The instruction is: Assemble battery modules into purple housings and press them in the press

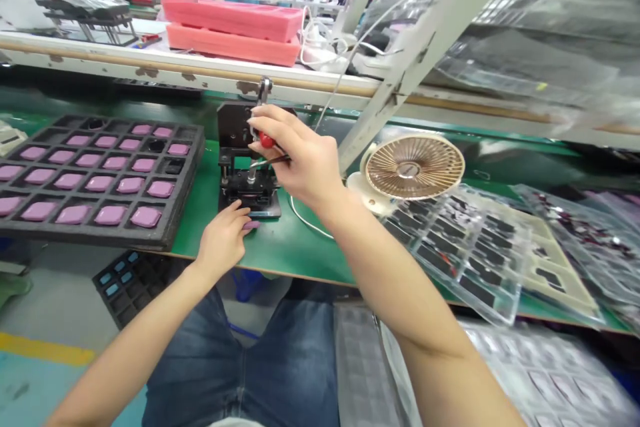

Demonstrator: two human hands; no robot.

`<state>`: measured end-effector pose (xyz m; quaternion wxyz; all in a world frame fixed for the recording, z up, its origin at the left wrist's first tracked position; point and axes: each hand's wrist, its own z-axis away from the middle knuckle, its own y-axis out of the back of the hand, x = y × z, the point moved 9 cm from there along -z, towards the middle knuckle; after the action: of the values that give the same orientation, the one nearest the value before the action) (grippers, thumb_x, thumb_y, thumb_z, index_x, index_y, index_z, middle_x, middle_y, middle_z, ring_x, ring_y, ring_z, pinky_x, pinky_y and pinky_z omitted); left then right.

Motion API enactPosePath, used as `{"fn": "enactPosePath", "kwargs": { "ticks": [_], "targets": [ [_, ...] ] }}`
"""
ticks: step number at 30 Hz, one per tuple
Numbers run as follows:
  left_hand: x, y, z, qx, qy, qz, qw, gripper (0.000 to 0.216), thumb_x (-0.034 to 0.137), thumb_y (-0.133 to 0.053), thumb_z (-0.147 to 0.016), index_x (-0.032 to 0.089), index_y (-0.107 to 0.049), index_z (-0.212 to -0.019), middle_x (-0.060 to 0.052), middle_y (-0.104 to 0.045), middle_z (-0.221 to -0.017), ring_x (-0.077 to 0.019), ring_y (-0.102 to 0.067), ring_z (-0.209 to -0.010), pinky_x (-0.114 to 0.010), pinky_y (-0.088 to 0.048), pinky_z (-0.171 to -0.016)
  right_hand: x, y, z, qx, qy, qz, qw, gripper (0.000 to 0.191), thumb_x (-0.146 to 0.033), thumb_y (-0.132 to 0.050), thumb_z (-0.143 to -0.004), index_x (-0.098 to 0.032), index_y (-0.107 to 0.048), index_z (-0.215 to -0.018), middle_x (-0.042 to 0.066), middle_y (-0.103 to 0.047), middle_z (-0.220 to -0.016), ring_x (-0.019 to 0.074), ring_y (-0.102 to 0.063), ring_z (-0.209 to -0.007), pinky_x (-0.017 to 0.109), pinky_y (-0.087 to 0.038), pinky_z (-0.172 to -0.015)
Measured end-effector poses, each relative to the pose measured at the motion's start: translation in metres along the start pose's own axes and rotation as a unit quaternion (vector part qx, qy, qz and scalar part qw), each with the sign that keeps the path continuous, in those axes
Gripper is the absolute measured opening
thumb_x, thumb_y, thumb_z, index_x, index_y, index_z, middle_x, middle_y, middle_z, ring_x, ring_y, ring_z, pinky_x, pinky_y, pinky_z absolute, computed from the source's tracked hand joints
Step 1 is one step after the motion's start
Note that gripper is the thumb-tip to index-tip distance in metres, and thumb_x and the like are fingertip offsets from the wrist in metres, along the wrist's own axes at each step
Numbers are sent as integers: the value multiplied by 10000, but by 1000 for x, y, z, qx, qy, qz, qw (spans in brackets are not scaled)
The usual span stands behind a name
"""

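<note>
A small black press fixture (250, 195) with a metal toggle lever (264, 88) stands on the green bench. My right hand (307, 160) is closed at the lever's red knob (267, 140). A thin dark tool with a metal tip (273, 161), perhaps tweezers, also sticks out from under these fingers. At the fixture's front edge, my left hand (224, 239) has its fingertips on or near the base. A purple piece (251, 225) shows at its thumb, apparently held there. Whatever lies inside the fixture is hidden.
To the left sits a black foam tray (167, 230) holding rows of purple pieces. A beige fan (415, 167) and clear trays of parts (510, 280) stand on the right. Pink foam blocks (233, 30) rest on the shelf, behind which is a person. A slanted post (425, 53) rises at right.
</note>
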<state>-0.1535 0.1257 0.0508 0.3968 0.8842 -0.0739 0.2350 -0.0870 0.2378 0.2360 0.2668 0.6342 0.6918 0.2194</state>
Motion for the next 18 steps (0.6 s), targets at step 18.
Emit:
{"fn": "enactPosePath", "kwargs": {
  "ticks": [18],
  "targets": [
    [-31, 38, 24, 165, 151, 116, 968, 223, 233, -643, -1042, 217, -760, -1232, -86, -799, -1136, -239, -751, -1032, -402, -609, -956, 25, -121, 114, -257, -107, 28, 960, 364, -306, -456, -1155, -251, -705, -1416, 54, -717, -1464, 199, -729, -1255, 257, -585, -859]
  ]
}}
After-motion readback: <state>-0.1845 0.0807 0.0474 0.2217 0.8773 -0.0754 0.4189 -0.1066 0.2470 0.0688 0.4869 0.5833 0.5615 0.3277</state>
